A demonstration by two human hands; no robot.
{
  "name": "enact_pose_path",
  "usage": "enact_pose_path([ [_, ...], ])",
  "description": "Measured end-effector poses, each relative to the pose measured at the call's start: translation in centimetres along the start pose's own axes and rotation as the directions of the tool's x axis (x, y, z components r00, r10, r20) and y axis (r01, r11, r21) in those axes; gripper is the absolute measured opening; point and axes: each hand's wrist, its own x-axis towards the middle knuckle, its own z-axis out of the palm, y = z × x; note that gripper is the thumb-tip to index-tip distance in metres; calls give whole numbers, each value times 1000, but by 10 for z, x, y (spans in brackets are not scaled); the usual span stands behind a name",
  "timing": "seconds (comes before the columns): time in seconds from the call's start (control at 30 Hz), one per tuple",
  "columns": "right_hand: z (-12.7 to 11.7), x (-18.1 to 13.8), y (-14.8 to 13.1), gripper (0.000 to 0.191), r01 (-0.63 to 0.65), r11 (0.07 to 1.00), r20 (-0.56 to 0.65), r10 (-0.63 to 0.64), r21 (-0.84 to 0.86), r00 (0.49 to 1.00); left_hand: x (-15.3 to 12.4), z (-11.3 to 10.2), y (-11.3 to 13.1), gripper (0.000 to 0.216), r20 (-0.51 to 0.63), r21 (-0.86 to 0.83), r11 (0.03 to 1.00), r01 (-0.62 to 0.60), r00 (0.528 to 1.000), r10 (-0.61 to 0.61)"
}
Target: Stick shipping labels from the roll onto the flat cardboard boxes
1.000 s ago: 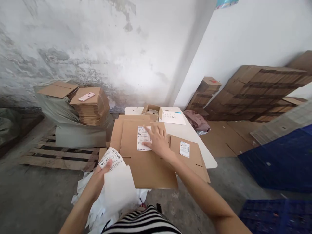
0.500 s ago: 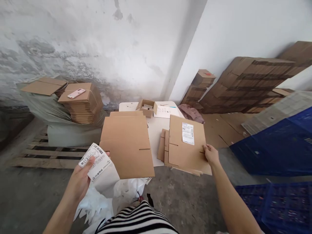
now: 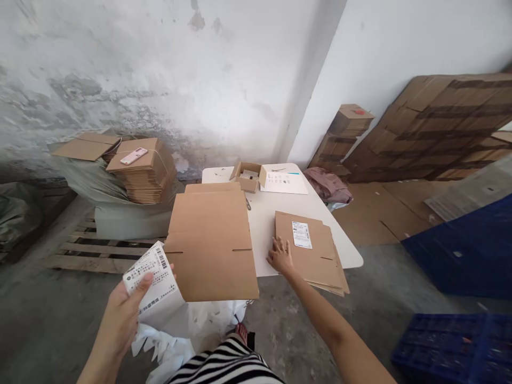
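Big flattened cartons [image 3: 440,122] lean against the wall on the right, and in front of them stands the white table [image 3: 264,224], carrying nearly everything in play. On its left side lies a wide stack of plain flat cardboard [image 3: 212,245], its near edge hanging over the table's front. On the right side sits a smaller pile of flat boxes [image 3: 316,261], its near corner also past the table edge. Off to the left, a tied bundle of cardboard [image 3: 148,178] rests on a grey sack. At the far end of the table there's a small open box [image 3: 248,176]. Now the hands: the left hand [image 3: 124,314] is low and near, off the table, thumb pinching a wad of label sheets [image 3: 152,277] against the fingers, barcodes facing up. The right hand [image 3: 281,257] is down on the left edge of the flat boxes, fingers spread, gripping nothing. A white label [image 3: 302,234] is stuck on the top box, just beside that hand. Smallest of all, a pink phone [image 3: 133,156] lies on the bundle.
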Motion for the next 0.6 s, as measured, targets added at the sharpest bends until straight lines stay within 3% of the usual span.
enact_pose_path([
  [0.07, -19, 2, 6, 21, -1, 1000, -7, 1, -8, 1000, -5, -1, 0, 78, 0, 9, 997, -74, 997, 74],
  [0.13, -50, 6, -3, 30, -32, 998, -94, 37, 62, 995, -11, 1, 0, 86, 20, 2, 990, -140, 990, 140],
  [0.2, -92, 5, -35, 41, -23, 972, -246, 82, 233, 966, -17, 6, 1, 86, 56, -4, 982, -189, 980, 189],
  [0.27, -140, -9, -87, 49, 151, 868, -362, 36, 474, 931, -18, 11, 0, 71, 147, 24, 980, -199, 970, 193],
  [0.33, -185, -34, -146, 62, 419, 624, -367, -219, 659, 904, -14, 13, -2, 46, 264, 108, 971, -215, 947, 180],
  [0.4, -214, -59, -198, 65, 521, 463, -259, -518, 717, 816, -9, 11, -4, 28, 343, 180, 948, -261, 920, 188],
  [0.43, -221, -68, -219, 54, 532, 435, -216, -591, 726, 777, -7, 10, -4, 27, 366, 189, 945, -267, 912, 184],
  [0.5, -218, -80, -248, 25, 543, 446, -226, -587, 711, 778, -4, 6, -1, 32, 398, 107, 980, -170, 910, 114],
  [0.57, -201, -86, -264, 12, 617, 453, -332, -561, 644, 758, -1, 3, 6, 42, 429, -71, 996, 50, 903, -14],
  [0.6, -191, -88, -268, 11, 683, 435, -385, -591, 588, 708, 1, 2, 10, 46, 433, -162, 974, 157, 898, -73],
])
